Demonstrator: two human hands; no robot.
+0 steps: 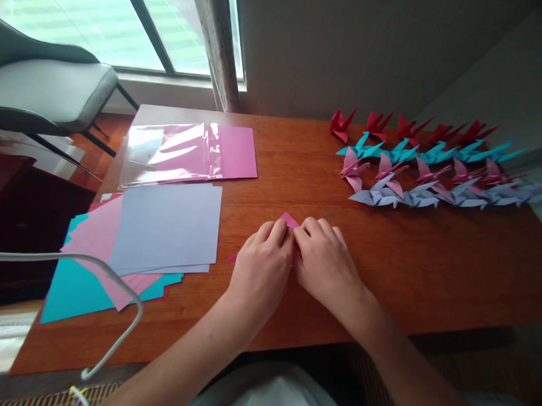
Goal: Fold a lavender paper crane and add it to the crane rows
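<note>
A small folded sheet of magenta origami paper [289, 219] lies at the middle of the wooden table, mostly covered by my hands. One pointed corner shows above the fingers and a thin tip pokes out at the left. My left hand [264, 254] is closed on the paper, its fingers curled and pressed down. Against it from the right, my right hand [325, 254] is also closed, pinching the same paper with the thumb and fingers close together. The fold under the fingers is hidden.
Rows of folded paper cranes in red [406, 128], turquoise [401, 150], pink [425, 170] and pale lilac [421, 196] stand at the right. Stacked coloured sheets [170, 228] and a clear plastic packet [169, 152] lie left. A white cable [130, 292] crosses the left front; a chair [50, 88] stands beyond.
</note>
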